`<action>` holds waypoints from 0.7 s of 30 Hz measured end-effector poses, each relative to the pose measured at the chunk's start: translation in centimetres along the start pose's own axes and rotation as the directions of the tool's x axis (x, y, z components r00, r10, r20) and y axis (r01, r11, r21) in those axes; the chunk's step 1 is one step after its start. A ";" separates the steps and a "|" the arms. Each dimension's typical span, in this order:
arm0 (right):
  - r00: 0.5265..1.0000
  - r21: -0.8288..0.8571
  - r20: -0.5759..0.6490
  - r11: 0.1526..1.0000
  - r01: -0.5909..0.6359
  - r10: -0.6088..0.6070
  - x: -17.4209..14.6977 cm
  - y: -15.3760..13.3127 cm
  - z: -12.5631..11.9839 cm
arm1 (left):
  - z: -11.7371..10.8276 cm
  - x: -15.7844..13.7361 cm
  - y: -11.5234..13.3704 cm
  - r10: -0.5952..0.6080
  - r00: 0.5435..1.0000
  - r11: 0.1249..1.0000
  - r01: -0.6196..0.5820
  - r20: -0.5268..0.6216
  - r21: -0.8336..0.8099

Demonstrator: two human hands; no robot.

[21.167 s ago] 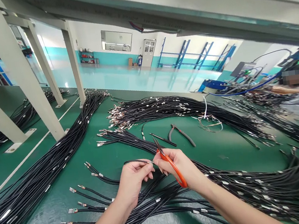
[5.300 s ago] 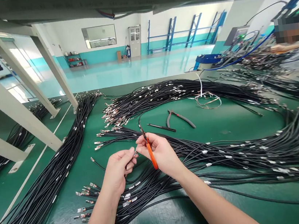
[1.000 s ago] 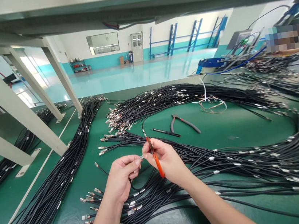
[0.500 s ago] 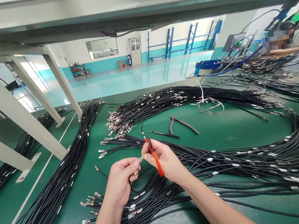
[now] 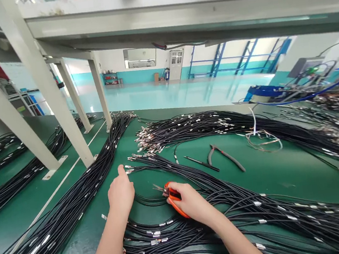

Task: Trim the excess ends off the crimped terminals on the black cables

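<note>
My left hand (image 5: 121,193) is over the green bench beside several metal cable ends (image 5: 128,170). Its thumb points up and its other fingers are curled; a thin black cable (image 5: 146,202) runs to them, though the grip itself is hidden. Orange-handled scissors (image 5: 180,211) lie in my right hand (image 5: 188,199), their slim blades spread and pointing left, with nothing between them. Below both hands is a bunch of black cables (image 5: 169,243) with white labels and metal terminals. Another labelled bunch (image 5: 195,177) passes just beyond my right hand.
Grey-handled pliers (image 5: 232,160) and a black pen-like tool (image 5: 202,163) lie past my right hand. A further cable bundle (image 5: 194,125) crosses the back, with a loose white tie (image 5: 253,120). Slanted posts (image 5: 48,84) rise at left; a shelf beam (image 5: 158,18) spans overhead.
My hands have parted. The left moved left from the terminal it was pinching by the right fingers; the right moved lower, its scissors now pointing left with blades apart. The view turned left.
</note>
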State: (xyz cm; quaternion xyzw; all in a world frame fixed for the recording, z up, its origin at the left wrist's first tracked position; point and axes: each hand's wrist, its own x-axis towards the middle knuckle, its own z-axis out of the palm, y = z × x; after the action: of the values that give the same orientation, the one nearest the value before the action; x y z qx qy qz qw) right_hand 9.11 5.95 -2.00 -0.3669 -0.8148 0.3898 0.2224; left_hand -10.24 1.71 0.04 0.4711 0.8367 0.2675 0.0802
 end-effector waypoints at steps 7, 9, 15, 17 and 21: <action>0.959 0.092 0.281 0.996 -0.007 -0.019 -0.6 -0.7 -0.7 | -0.5 -0.7 1.0 0.198 0.953 0.972 -0.222 0.230 0.082; 0.953 0.124 0.302 0.992 -0.004 -0.034 -0.6 -0.9 -1.2 | -0.1 -1.7 1.6 0.278 0.874 0.947 -0.319 0.397 0.040; 0.926 -0.257 -0.357 0.966 0.028 -0.122 0.8 0.7 -2.1 | 0.9 -4.3 2.8 0.386 0.694 0.881 -0.472 0.608 -0.022; 0.880 -0.385 -0.447 0.923 -0.028 -0.160 1.5 1.8 -2.2 | 1.1 -4.2 2.8 0.406 0.683 0.873 -0.485 0.607 -0.037; 0.900 -0.428 -0.409 0.903 -0.043 -0.151 2.1 3.2 -1.9 | 1.5 -3.5 2.2 0.459 0.653 0.862 -0.491 0.602 -0.125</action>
State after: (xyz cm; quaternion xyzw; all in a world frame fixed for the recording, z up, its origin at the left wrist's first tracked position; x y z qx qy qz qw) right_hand 10.35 9.86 -3.19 -0.4603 -0.8202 0.1044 0.3233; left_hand -6.09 0.24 -0.46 0.7356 0.6177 0.0910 0.2626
